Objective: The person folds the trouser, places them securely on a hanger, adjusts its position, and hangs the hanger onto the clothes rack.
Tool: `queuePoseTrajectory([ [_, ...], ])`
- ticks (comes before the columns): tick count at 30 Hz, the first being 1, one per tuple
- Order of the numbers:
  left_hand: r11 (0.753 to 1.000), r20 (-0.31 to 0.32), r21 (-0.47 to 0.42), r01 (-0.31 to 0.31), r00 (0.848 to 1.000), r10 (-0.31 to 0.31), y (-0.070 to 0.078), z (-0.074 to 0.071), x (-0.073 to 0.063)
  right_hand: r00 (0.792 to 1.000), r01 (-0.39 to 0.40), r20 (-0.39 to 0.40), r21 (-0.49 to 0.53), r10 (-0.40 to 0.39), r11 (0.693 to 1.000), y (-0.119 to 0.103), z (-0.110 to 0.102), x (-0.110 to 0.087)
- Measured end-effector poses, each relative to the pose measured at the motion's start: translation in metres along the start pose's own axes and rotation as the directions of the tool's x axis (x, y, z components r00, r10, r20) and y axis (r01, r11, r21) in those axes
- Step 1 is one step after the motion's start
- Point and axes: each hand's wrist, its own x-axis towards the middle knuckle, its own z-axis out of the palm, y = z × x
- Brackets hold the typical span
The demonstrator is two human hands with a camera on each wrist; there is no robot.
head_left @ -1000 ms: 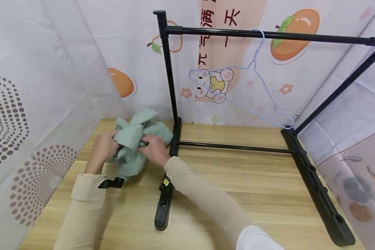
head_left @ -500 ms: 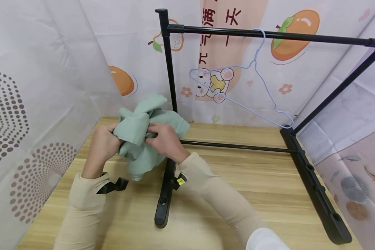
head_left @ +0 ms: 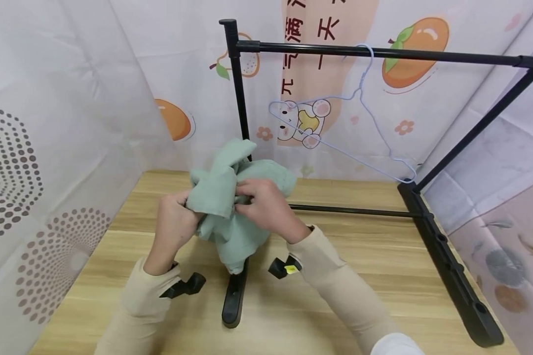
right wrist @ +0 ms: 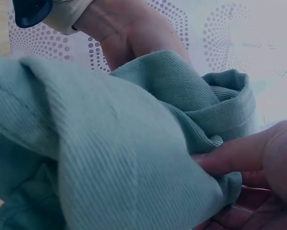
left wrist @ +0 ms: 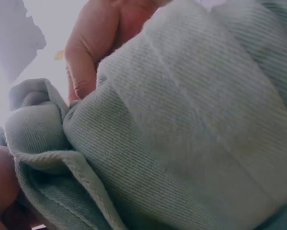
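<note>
A pale green twill garment (head_left: pixel 235 231) with stitched seams is bunched up between both hands, raised over the left foot bar of the rack. My left hand (head_left: pixel 175 219) grips its left side, the fingertips hidden under a fold. My right hand (head_left: pixel 266 207) pinches the cloth near its middle with thumb and fingers. In the right wrist view, the right thumb (right wrist: pixel 229 155) presses into a fold while the left hand (right wrist: pixel 133 36) holds the far side. Folded cloth fills most of the left wrist view, with a hem (left wrist: pixel 76 167) showing near the left.
A black clothes rack (head_left: pixel 382 53) stands on the wooden table (head_left: pixel 337 276). From its top bar hangs a light blue wire hanger (head_left: pixel 360 93). The rack's right foot (head_left: pixel 448 266) runs along the right side. Printed curtains (head_left: pixel 71 98) enclose the back and sides.
Both hands have lifted the garment off the left part of the table and carried it right. It now overlaps the rack's left post and foot. The hanger stays put.
</note>
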Motion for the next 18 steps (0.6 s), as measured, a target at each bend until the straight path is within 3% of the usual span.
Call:
queuePoseTrajectory([
  [6, 1.000, 0.082, 0.012, 0.005, 0.997, -0.006, 0.010, 0.011, -0.014, 0.999, 0.037, -0.002, 0.018, -0.037, 0.999, 0.007, -0.007, -0.026],
  [12, 0.996, 0.180, 0.078, -0.053, 0.983, 0.039, 0.001, 0.037, -0.026, 0.999, 0.033, 0.012, 0.073, -0.034, 0.997, 0.034, 0.003, -0.055],
  [15, 0.987, 0.301, 0.133, -0.090, 0.952, 0.046, -0.010, 0.057, -0.031, 0.998, -0.026, 0.054, 0.090, 0.021, 0.996, 0.056, 0.011, -0.072],
  [18, 0.976, 0.432, 0.172, -0.134, 0.901, 0.047, -0.025, 0.073, -0.031, 0.989, -0.100, 0.118, 0.094, 0.088, 0.991, 0.077, 0.021, -0.088],
])
